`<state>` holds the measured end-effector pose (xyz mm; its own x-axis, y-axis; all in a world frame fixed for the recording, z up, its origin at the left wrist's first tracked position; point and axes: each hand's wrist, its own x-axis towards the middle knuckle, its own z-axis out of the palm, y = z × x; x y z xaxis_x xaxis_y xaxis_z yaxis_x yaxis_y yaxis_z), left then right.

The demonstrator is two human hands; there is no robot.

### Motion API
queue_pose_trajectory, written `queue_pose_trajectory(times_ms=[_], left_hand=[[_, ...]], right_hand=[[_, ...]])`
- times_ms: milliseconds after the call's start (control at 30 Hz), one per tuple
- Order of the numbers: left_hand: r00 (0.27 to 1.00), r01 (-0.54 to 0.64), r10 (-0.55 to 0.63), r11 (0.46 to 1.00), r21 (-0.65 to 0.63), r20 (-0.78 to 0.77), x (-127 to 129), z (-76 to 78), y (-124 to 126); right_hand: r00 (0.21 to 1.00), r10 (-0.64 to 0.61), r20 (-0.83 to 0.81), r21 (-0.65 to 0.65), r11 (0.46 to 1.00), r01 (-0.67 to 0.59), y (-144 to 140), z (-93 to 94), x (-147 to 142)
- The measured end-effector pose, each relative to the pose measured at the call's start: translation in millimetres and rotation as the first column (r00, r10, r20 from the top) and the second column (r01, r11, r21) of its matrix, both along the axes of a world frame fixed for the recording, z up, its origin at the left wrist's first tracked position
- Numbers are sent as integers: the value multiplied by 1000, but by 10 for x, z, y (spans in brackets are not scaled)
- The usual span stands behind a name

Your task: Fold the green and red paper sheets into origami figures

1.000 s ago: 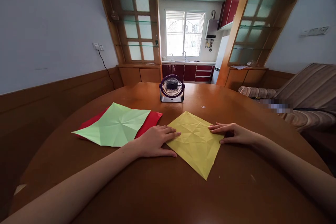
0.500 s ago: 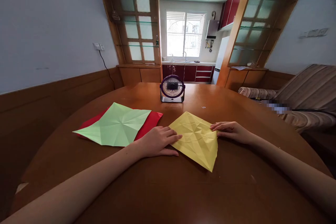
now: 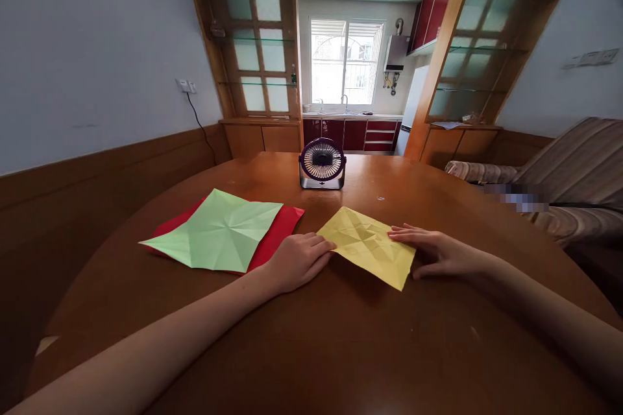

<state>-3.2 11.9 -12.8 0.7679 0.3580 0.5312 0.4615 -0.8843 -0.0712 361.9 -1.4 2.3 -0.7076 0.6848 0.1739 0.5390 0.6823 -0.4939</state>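
On worktop [image 3: 341,350]: left hand [image 3: 296,259], right hand [image 3: 438,254] flat, open, pressing creased yellow paper [image 3: 367,245] (partly folded); folding unfinished

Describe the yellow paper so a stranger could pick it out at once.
Start at the round wooden table and find the small purple desk fan at its far side. Nearer than the fan and a little right lies the creased yellow paper, touched by the left hand and right hand. The green paper lies over the red paper, further left.
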Motion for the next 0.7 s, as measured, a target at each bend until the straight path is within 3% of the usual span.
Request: queue_pose_trajectory(times_ms=[100,200,333,500,700], left_hand=[[998,45,-43,998,44,-43,4,0,2],[995,62,-54,994,94,-87,7,7,4],[996,38,-31,995,88,-82,11,11,-1],[999,-20,24,996,-83,45,27,3,-24],[951,-204,275,902,-380,142,108,30,-84]], right_hand=[[999,21,45,178,984,-29,52,-81,-7],[999,-16,38,215,977,7,103,-147,56],[996,-85,-14,82,993,86,125,-125,144],[964,-234,-126,-110,969,221,85,-30,98],[883,-426,-198,-212,898,385,59,-72,-38]])
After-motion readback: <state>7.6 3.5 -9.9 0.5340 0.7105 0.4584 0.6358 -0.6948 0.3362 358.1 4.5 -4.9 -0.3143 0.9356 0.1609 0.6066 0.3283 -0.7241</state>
